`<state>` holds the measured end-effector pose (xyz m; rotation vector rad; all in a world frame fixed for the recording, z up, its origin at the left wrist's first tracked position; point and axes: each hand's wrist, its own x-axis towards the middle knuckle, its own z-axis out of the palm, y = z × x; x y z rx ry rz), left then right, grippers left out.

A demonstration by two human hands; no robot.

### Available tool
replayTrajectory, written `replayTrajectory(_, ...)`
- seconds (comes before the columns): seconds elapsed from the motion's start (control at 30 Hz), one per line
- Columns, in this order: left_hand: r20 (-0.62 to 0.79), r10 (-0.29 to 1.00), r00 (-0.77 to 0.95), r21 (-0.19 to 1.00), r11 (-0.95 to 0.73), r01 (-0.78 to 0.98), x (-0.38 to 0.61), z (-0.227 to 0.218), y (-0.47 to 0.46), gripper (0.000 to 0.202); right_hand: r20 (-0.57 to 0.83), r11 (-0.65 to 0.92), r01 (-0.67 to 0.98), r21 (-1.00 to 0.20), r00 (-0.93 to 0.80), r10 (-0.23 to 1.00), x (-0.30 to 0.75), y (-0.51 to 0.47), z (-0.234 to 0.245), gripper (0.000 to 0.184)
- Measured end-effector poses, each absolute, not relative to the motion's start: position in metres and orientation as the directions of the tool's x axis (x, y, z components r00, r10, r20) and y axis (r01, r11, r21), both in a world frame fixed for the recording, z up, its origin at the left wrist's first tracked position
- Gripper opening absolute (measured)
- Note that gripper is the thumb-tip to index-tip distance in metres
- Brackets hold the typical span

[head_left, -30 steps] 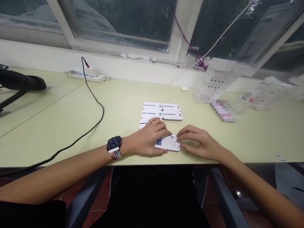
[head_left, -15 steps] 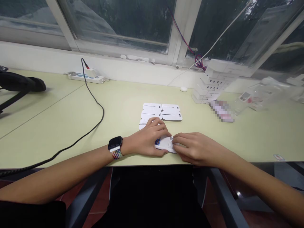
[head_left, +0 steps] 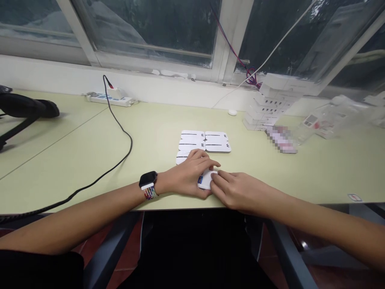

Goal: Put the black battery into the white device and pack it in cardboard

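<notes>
A flat white card with rounded corners and a blue print (head_left: 206,179) lies close to the table's front edge, partly hidden by fingers. My left hand (head_left: 190,175), wearing a watch on its wrist, curves around the card's left side with thumb and fingers. From the right, my right hand (head_left: 233,188) pinches the card, its fingertips over the printed face. Just beyond the left hand are several white rounded cards with black lines (head_left: 191,139), laid in two columns; some bear a "W". The nearest of these is partly covered by the left hand.
A stack of white boxes (head_left: 267,104) stands at the back right, with a blurred pink packet (head_left: 282,139) before it and a clear plastic bag (head_left: 327,116) beside it. A black cable (head_left: 130,140) runs from a power strip (head_left: 111,98) along the left side.
My right hand has shifted left over the card and covers more of its printed face. The left hand stays around it, with a fingertip reaching slightly further right.
</notes>
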<state>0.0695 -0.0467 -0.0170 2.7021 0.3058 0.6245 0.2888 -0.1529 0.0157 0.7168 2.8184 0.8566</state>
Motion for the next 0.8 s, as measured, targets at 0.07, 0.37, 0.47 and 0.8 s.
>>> replayTrajectory(0.07,0.375,0.293,0.88,0.394,-0.909,0.135,0.07,-0.017,-0.046,0.07,0.06,0.702,0.409,0.584,-0.883,0.465,0.286,-0.154,0.014,0.026)
replayTrajectory(0.37,0.353,0.316,0.881,0.441,-0.886,0.141,0.071,-0.018,-0.045,0.071,0.122,0.656,0.441,0.612,-0.873,0.473,0.286,-0.156,0.009,0.027)
replayTrajectory(0.47,0.353,0.314,0.881,0.438,-0.888,0.141,0.071,-0.018,-0.045,0.07,0.106,0.69,0.456,0.563,-0.867,0.487,0.287,-0.154,0.007,0.026)
replayTrajectory(0.8,0.377,0.296,0.878,0.409,-0.903,0.13,0.069,-0.019,-0.044,0.073,0.025,0.793,0.572,0.209,-0.814,0.581,0.299,-0.153,0.021,0.029)
